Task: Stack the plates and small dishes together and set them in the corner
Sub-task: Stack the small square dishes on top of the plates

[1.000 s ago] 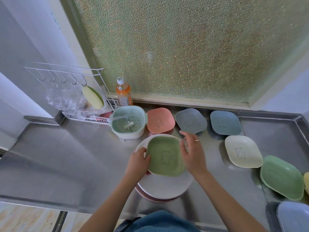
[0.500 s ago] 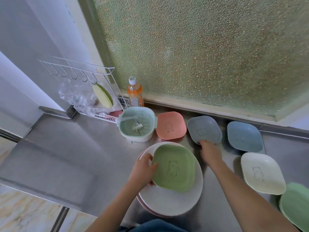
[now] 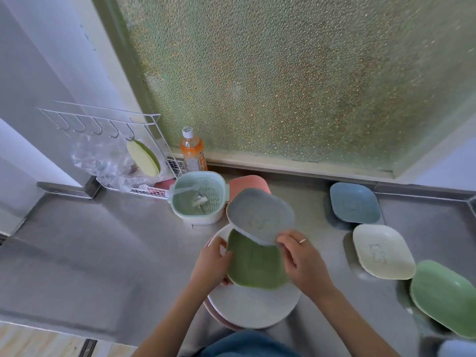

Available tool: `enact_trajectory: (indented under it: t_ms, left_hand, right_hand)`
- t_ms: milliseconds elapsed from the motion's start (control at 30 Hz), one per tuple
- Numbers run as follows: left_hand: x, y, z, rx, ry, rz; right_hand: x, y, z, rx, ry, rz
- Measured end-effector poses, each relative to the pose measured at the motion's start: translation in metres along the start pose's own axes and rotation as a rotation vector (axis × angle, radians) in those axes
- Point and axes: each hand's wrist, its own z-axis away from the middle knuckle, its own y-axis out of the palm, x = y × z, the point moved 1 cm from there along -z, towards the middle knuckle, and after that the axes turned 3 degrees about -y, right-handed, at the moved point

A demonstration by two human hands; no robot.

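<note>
While the right hand [image 3: 304,261] is pinching the near edge of a grey dish [image 3: 260,215] and holding it tilted over the stack, the left hand [image 3: 212,264] is curling its fingers round the nine o'clock edge of a green dish [image 3: 253,264] and steadying it. That green dish is sitting on a white plate [image 3: 247,305], which is resting on a pink plate [image 3: 213,311] showing only as a thin rim at the stack's seven o'clock; the stack is standing on the steel counter [image 3: 103,253] at about six o'clock, close to the person.

As I read it, the step in hand is nesting the grey dish into the green one (it is not yet seated, its far edge is lying over a pink dish [image 3: 247,182] behind). The next move is calling for lowering it square, corners matching, so that it is dropping flat rather than riding up on a rim.

Other dishes are waiting: a blue dish [image 3: 354,202] at two o'clock, a cream dish [image 3: 383,251] at three o'clock, a second green dish [image 3: 445,297] at four o'clock. They are lying apart from the stack, so gathering is looking well short of done. Which corner is meant I cannot tell; a strainer bowl [image 3: 198,197], a drink bottle [image 3: 192,150] and a wire rack [image 3: 108,140] are crowding the one at eleven o'clock.
</note>
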Motion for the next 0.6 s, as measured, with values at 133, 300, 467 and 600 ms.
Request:
enact_trajectory:
  t_ms: [133,300,467,600]
  left_hand:
    - [-0.001,-0.011,0.001,0.029,0.011,0.008]
    - [-0.002,-0.019,0.0,-0.083,0.119,0.093]
    - [-0.002,-0.006,-0.004,-0.039,0.344,-0.287]
    - [0.0,0.0,-0.004,-0.062,0.371,-0.505]
  right_hand:
    - [0.005,-0.005,0.028,0.183,-0.104,0.061]
    - [0.01,-0.013,0.043,0.209,-0.084,0.176]
    - [0.016,-0.011,0.044,0.294,-0.018,0.2]
    - [0.015,-0.021,0.042,0.01,0.132,0.073]
